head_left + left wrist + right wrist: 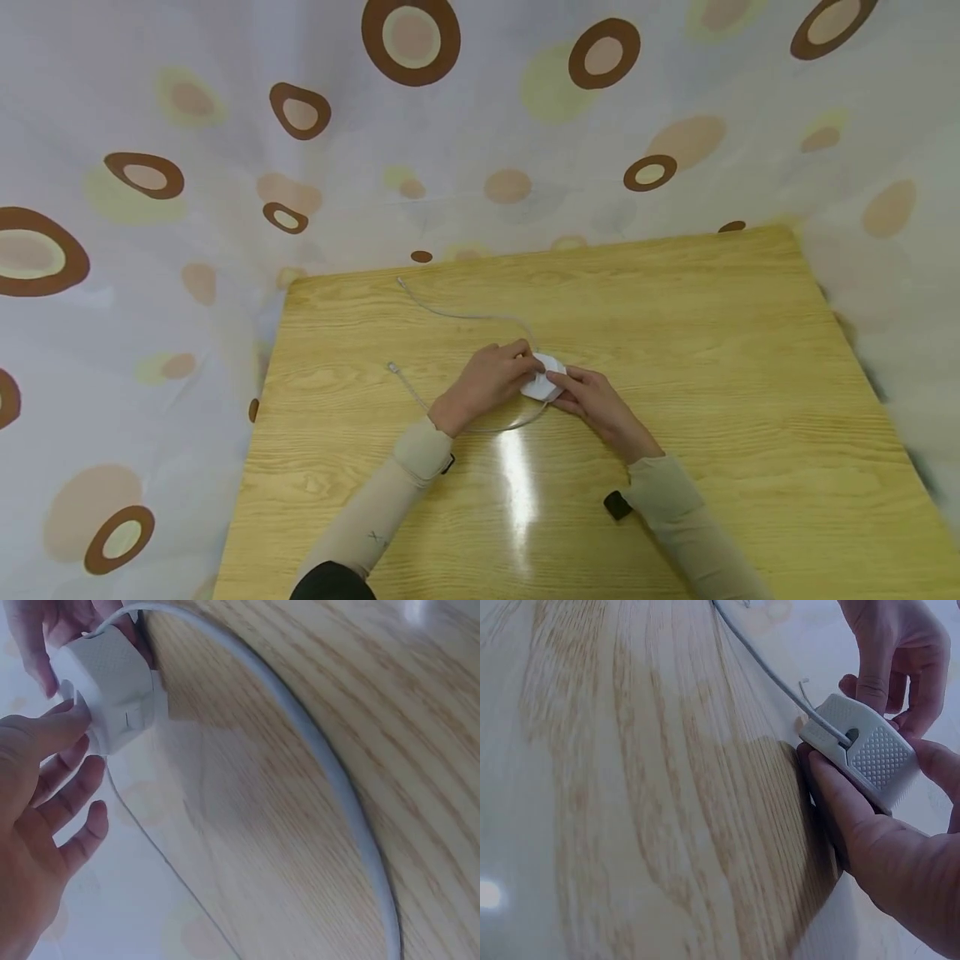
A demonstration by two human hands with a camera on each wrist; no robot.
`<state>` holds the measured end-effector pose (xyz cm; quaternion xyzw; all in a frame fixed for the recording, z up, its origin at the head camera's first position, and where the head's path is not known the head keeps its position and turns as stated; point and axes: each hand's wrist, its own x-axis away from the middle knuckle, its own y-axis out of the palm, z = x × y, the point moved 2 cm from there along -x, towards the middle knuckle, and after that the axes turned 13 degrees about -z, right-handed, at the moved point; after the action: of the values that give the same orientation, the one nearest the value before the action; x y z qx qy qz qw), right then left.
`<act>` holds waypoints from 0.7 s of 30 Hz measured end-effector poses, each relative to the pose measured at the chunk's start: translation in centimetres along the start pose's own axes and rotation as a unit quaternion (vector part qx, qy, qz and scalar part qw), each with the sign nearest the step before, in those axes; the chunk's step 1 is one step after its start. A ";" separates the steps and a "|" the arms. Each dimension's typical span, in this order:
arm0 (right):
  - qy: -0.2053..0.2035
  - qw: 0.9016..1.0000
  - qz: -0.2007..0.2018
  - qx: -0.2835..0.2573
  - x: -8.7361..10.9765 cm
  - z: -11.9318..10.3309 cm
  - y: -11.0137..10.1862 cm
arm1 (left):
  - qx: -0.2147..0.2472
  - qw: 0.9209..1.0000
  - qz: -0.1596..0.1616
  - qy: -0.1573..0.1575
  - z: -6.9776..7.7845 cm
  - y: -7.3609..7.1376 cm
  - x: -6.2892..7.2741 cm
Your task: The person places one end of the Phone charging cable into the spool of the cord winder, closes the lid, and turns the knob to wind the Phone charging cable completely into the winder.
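Observation:
A white, six-sided cable case with dimpled side faces is held up between both hands over the middle of the table. My right hand grips it from the right, thumb on one face and fingers beneath. From the left, my left hand pinches at its face with thumb and index finger; the other fingers curl loosely beside it in the left wrist view. A pale cable leaves the case on the far side, and a second length comes out of the near side through a slot.
The far cable ends in a small plug near the table's back left. The near length passes under my left wrist to another plug. A patterned curtain surrounds the wooden table. A black piece hangs at my right wrist.

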<state>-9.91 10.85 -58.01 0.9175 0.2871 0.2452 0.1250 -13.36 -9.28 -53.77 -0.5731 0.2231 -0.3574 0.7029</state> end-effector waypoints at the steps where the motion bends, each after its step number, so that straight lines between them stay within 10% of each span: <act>1: -0.001 1.000 -0.001 -0.001 0.0 0.0 0.1 | -0.018 1.000 0.006 0.001 0.0 0.0 0.0; 21: -0.012 1.000 -0.005 -0.024 -0.1 0.5 0.1 | -0.080 0.994 0.070 -0.039 0.6 1.5 -0.3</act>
<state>-9.68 10.64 -58.39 0.9156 0.2846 0.2403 0.1516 -12.76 -8.57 -55.14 -0.6242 0.2627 -0.2657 0.6861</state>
